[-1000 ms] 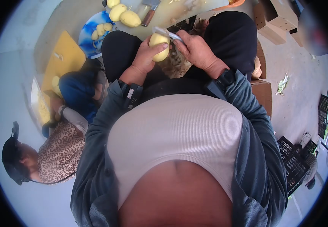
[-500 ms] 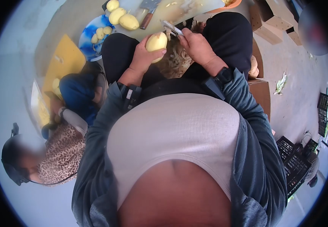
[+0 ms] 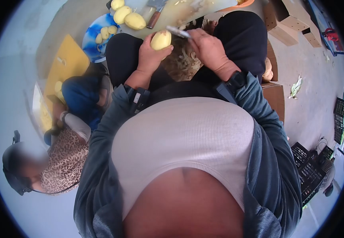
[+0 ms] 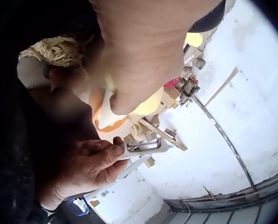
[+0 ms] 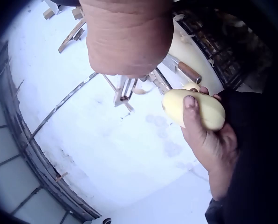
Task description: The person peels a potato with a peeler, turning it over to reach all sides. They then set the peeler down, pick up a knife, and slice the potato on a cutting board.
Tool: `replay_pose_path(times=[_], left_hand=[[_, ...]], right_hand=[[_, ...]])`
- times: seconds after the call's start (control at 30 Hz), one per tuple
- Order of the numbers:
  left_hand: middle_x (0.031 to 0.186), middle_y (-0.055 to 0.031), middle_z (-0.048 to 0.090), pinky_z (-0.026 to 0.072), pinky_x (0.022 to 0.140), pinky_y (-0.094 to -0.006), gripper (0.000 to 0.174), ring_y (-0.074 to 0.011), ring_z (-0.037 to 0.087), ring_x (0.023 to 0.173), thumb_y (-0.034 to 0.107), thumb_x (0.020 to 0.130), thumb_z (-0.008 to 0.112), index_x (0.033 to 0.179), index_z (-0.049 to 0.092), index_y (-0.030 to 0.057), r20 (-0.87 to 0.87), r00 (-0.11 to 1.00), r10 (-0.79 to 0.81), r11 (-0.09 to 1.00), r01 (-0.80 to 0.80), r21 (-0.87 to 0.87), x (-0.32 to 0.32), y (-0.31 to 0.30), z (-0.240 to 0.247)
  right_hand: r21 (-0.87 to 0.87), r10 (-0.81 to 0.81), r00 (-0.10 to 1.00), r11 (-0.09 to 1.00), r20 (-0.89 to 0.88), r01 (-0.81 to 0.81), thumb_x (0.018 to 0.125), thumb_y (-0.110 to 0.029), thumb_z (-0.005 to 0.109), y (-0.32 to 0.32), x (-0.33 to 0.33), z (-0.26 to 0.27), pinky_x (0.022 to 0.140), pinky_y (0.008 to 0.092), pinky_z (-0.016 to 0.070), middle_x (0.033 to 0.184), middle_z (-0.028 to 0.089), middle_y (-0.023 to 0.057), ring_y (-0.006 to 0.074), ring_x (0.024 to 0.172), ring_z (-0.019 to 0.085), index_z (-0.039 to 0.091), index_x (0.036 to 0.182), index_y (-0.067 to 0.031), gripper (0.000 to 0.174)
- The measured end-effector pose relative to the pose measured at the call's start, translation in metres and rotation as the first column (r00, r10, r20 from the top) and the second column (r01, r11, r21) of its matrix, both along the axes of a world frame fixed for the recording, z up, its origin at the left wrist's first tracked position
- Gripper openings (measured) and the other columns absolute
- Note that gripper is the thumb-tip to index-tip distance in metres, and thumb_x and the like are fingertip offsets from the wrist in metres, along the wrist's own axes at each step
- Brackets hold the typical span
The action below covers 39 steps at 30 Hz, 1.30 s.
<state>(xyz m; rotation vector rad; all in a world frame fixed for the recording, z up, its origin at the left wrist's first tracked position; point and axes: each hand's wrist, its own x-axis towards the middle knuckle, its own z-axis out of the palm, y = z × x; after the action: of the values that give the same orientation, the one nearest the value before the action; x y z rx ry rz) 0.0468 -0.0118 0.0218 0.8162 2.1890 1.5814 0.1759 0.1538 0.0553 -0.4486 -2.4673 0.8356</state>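
A peeled, pale yellow potato (image 3: 161,40) sits in my left hand (image 3: 150,56), the thumb pressed along its side. The right wrist view shows the fingers wrapped round the lower part of the potato (image 5: 195,108), with a small brown spot near its end. My right hand (image 3: 208,47) grips the handle of a peeler (image 3: 178,31), blurred in the head view. In the left wrist view the metal frame of the peeler (image 4: 143,147) sticks out past the thumb. The peeler's head is near the potato's upper end, with a gap between them in the right wrist view.
Several peeled potatoes (image 3: 135,21) and a wooden-handled knife (image 3: 153,20) lie on a pale board (image 3: 192,12) ahead. A blue-and-white basin (image 3: 87,41) holds more potatoes. Peelings (image 3: 184,61) are heaped between my knees. Another person (image 3: 66,158) sits to the left.
The peeler was against the potato a second ago, then swung away to the right. Now it is back nearer the potato, which has shifted slightly left and up with my left hand.
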Motion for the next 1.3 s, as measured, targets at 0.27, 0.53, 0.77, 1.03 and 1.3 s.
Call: replay_pose_path(times=[0.27,0.53,0.77,1.03,1.3], left_hand=[[0.1,-0.0125,0.063,0.0485,0.081,-0.0303,0.061,-0.0177,0.061,0.089,0.021,0.061,0.082,0.111,0.054,-0.0016,0.003,1.0,0.008,0.999,-0.008,-0.035,0.002,0.004,0.007],[0.097,-0.0124,0.064,0.0493,0.08,-0.0292,0.062,-0.0182,0.062,0.088,0.02,0.061,0.082,0.111,0.053,-0.0024,-0.031,0.997,-0.073,0.997,0.072,-0.009,0.003,0.004,0.002],[0.1,-0.0087,0.063,0.048,0.081,-0.0282,0.056,-0.014,0.059,0.09,0.017,0.063,0.081,0.11,0.054,0.0009,-0.073,0.991,-0.11,0.979,0.096,-0.177,0.005,0.003,0.013],[0.102,-0.0112,0.063,0.0483,0.083,-0.0303,0.058,-0.0185,0.061,0.092,0.016,0.063,0.08,0.112,0.053,0.0023,-0.184,0.972,-0.149,0.985,0.13,-0.111,0.005,0.006,0.017],[0.106,-0.0115,0.06,0.0475,0.085,-0.0313,0.062,-0.0196,0.059,0.096,0.018,0.064,0.081,0.115,0.051,0.0024,-0.301,0.942,-0.147,0.986,0.115,-0.12,0.01,0.011,0.01]], right_hand=[[-0.047,0.111,0.994,0.993,-0.022,-0.112,0.083,-0.014,0.057,-0.002,0.0,-0.003,0.067,0.0424,0.0491,0.089,0.058,0.0147,0.0348,0.08,0.058,0.059,0.102,-0.0058,0.02],[-0.064,0.299,0.949,0.954,0.1,-0.294,0.088,-0.015,0.054,-0.011,-0.002,-0.003,0.063,0.0437,0.0459,0.075,0.056,0.0205,0.0403,0.073,0.055,0.049,0.09,-0.0017,0.014],[-0.057,0.212,0.958,0.977,0.195,-0.205,0.088,-0.016,0.053,-0.005,-0.005,-0.01,0.063,0.0479,0.0452,0.072,0.058,0.022,0.0411,0.072,0.057,0.046,0.088,-0.0021,0.016],[-0.212,0.141,0.966,0.973,0.218,-0.094,0.089,-0.021,0.051,0.006,-0.01,-0.015,0.068,0.0462,0.0478,0.075,0.063,0.0192,0.0375,0.074,0.061,0.052,0.088,-0.0005,0.021],[-0.908,0.268,0.95,0.418,0.158,0.033,0.077,-0.043,0.07,-0.009,-0.02,-0.023,0.051,0.0257,0.0441,0.073,0.059,0.0059,0.0109,0.06,0.054,0.052,0.103,0.0013,0.055]])
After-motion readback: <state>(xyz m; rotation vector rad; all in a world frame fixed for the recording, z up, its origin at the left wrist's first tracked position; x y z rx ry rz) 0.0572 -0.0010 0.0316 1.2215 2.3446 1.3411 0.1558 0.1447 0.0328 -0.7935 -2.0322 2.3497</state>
